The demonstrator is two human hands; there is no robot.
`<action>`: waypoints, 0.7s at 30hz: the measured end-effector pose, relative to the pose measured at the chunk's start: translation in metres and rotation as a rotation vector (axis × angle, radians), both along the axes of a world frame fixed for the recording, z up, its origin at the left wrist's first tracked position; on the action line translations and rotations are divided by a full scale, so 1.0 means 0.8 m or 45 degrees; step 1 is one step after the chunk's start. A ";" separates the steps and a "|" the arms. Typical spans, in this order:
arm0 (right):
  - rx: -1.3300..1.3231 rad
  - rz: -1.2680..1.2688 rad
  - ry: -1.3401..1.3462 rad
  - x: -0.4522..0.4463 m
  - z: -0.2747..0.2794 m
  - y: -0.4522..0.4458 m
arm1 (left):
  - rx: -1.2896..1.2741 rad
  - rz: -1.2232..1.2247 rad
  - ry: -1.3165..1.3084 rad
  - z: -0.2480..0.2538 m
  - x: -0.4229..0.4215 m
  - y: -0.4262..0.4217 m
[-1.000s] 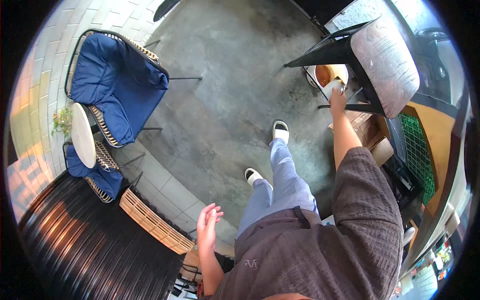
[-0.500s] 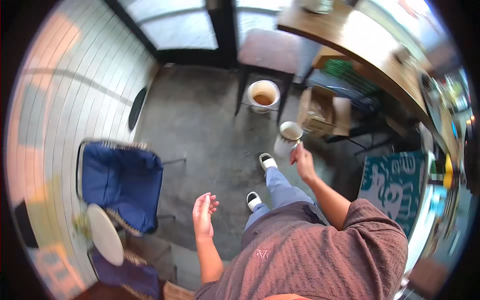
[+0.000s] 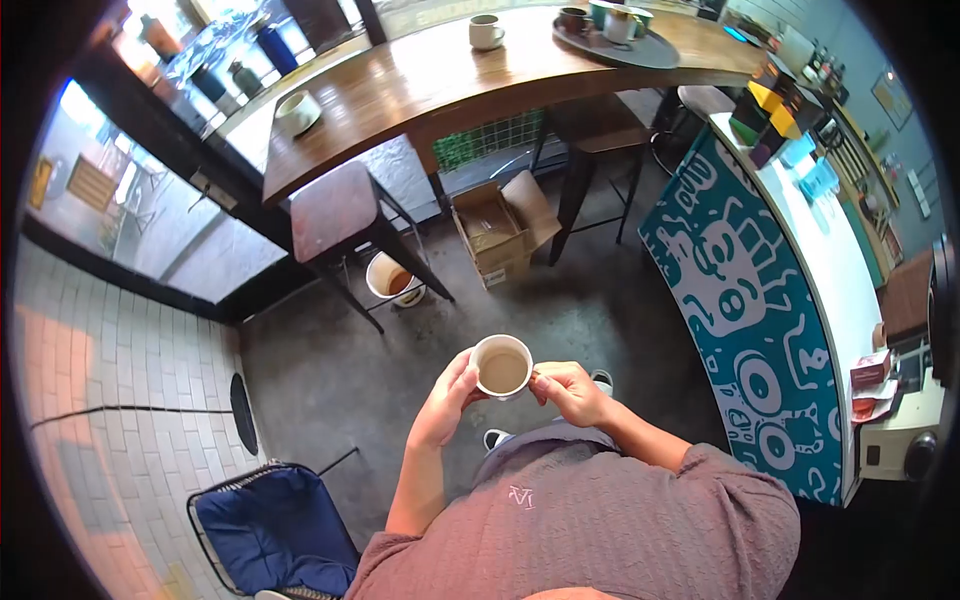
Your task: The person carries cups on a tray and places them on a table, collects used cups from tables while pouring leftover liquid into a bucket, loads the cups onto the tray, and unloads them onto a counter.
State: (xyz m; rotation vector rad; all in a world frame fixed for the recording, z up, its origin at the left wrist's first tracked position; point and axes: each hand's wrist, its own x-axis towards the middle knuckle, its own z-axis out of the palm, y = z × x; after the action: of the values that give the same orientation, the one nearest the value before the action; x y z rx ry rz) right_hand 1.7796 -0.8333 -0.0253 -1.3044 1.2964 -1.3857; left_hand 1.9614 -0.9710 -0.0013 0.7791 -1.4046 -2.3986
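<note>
A white mug (image 3: 503, 367) is held upright in front of my body, above the floor. Its inside looks beige, and I cannot tell whether that is liquid or the mug's bottom. My left hand (image 3: 446, 400) cups the mug's left side, with the thumb near the rim and the other fingers partly hidden below. On the opposite side, my right hand (image 3: 574, 392) is closed around the handle, which the fingers mostly cover.
A wooden bar counter (image 3: 400, 85) carries two more mugs and a tray (image 3: 615, 47) with cups. Beneath it are stools, a bucket (image 3: 396, 282) with brownish contents and an open cardboard box (image 3: 490, 235). A blue chair (image 3: 275, 525) stands left; a teal-fronted counter (image 3: 745, 320) stands right.
My view has turned to the right, toward the bar counter. My left hand, open and apart before, now holds the mug's side. The right hand still has the handle; the mug is nearer the middle.
</note>
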 end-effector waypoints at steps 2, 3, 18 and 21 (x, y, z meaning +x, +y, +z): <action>-0.016 -0.028 -0.019 -0.048 0.000 0.029 | 0.024 -0.007 -0.067 0.008 -0.055 0.015; 0.031 -0.040 -0.016 -0.076 0.003 0.046 | 0.003 -0.058 -0.050 0.008 -0.084 0.024; 0.201 -0.524 0.027 -0.460 0.096 0.159 | -0.054 -0.227 0.160 0.043 -0.495 0.104; 0.175 -0.611 -0.112 -0.516 0.110 0.127 | -0.234 -0.189 0.049 0.029 -0.512 0.061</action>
State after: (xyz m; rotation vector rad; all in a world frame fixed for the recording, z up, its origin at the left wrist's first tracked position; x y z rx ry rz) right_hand 1.3664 -0.7319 0.0624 -0.8598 1.6816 -1.6183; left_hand 1.5518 -0.9226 0.0222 0.5992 -1.6918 -2.3329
